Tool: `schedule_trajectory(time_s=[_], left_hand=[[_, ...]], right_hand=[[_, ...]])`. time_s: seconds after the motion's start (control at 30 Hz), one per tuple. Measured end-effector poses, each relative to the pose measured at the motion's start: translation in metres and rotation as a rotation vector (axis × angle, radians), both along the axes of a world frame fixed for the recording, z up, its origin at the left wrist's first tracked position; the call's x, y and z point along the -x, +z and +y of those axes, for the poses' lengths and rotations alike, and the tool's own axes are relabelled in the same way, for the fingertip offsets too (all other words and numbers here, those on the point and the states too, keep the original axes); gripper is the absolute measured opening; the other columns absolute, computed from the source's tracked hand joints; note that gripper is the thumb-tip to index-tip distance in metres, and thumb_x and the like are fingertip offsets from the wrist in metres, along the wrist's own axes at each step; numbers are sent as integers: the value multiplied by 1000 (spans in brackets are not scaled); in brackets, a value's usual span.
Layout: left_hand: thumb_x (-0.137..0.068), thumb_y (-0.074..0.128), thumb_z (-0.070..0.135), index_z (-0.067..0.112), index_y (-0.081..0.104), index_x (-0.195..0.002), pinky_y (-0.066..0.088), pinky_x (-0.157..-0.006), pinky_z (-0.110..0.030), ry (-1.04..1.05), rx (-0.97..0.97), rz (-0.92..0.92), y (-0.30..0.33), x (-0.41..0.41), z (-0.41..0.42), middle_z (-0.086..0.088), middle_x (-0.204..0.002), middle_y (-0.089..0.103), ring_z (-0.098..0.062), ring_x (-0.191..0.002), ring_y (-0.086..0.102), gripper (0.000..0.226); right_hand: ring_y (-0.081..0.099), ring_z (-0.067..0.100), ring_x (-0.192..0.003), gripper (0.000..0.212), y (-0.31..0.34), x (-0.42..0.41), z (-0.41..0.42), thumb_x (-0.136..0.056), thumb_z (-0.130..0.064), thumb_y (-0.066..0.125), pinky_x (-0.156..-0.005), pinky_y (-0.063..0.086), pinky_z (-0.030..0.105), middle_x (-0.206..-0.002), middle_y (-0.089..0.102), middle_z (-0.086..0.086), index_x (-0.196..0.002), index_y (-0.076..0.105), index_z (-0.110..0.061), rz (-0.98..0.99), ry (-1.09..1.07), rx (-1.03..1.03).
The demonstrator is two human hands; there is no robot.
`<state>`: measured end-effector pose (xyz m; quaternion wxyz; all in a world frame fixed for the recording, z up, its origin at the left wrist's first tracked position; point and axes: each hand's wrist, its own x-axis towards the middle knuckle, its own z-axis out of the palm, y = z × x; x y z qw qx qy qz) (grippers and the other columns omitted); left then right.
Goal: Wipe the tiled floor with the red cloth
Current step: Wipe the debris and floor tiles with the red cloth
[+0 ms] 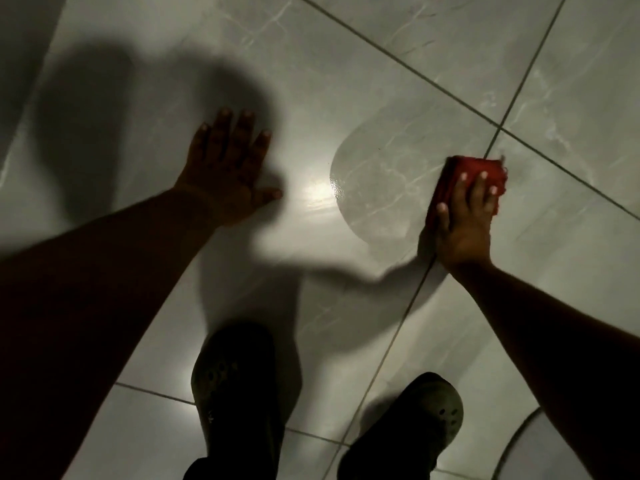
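The red cloth (pixel 474 168) lies folded on the grey marbled tiled floor (pixel 398 81), right of centre, next to a grout line. My right hand (pixel 465 223) presses flat on top of it, fingers spread over the cloth. My left hand (pixel 225 168) rests palm down on the bare tile at the left, fingers apart, holding nothing. A wet, darker wiped patch (pixel 381 188) with a curved edge shines between the two hands.
My two dark clogs (pixel 239 393) (pixel 405 427) stand on the tiles at the bottom. Dark grout lines (pixel 398 60) cross the floor diagonally. A bright light reflection (pixel 317 194) sits at the centre, and deep shadow covers the left side.
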<state>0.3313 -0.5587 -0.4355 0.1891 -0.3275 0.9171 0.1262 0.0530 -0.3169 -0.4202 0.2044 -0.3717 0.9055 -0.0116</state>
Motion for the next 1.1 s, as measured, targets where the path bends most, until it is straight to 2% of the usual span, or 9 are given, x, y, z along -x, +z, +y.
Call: schedule_trajectory(time_s=[0.13,0.2,0.37,0.53,0.6,0.77,0.93,1.0,1.1], left_hand=[[-86,30,68,21,-5,-153,0,-119,-55,-4,23,0,0,1,1,-14,-162,-11,-38,-148,-11,89],[-86,31,68,20,-3,-153,1,-119,-56,-3,32,12,1,0,2,-15,-162,-9,-39,-148,-9,89],[-87,30,69,17,5,-153,7,-118,-57,-34,88,80,-2,-4,6,-21,-161,3,-44,-148,1,88],[-87,34,69,18,7,-153,7,-118,-57,-45,97,81,-3,-7,4,-20,-161,4,-44,-148,2,88],[-86,34,69,19,5,-153,5,-118,-55,-37,94,80,-5,-5,4,-18,-162,3,-42,-148,1,88],[-86,30,69,17,7,-153,7,-119,-55,-41,83,131,-7,-7,2,-19,-162,7,-42,-148,4,88],[-86,29,71,11,17,-152,13,-119,-53,-64,112,233,-11,6,-1,-19,-160,15,-40,-148,12,90],[-86,22,73,11,12,-153,10,-120,-52,-67,115,227,-14,9,-10,-19,-161,11,-39,-149,9,91],[-86,11,73,12,3,-153,5,-121,-51,-32,147,183,-18,6,-31,-20,-162,3,-39,-149,2,91]], right_hand=[[-4,43,-148,60,-5,-18,-72,-102,-38,25,-120,2,52,-163,-3,17,-153,3,-14,46,-536,-38],[-4,43,-148,61,-6,-27,-106,-101,-38,25,-120,1,52,-162,-4,18,-153,2,-14,47,-544,-38],[-1,46,-147,59,-5,-90,-119,-99,-35,30,-121,5,56,-161,6,21,-151,13,-12,-27,217,103],[19,48,-144,56,-7,-52,-73,-97,-33,40,-117,24,57,-155,27,25,-146,33,-8,-12,647,112],[17,50,-143,57,-7,-26,-60,-97,-34,37,-118,21,58,-155,25,28,-147,31,-6,29,539,77],[-5,45,-147,61,-1,3,-33,-101,-35,32,-120,5,53,-162,-2,19,-152,7,-12,-5,-111,-7],[-4,42,-148,62,-6,-46,-97,-102,-37,26,-120,3,52,-162,-3,19,-152,1,-12,32,-572,-67],[-6,42,-148,62,-8,-74,-127,-102,-37,26,-120,1,51,-162,-5,19,-152,-1,-13,38,-456,-65],[-6,41,-148,62,-11,-120,-150,-99,-34,30,-119,0,52,-163,-2,17,-152,4,-14,-3,-47,105]])
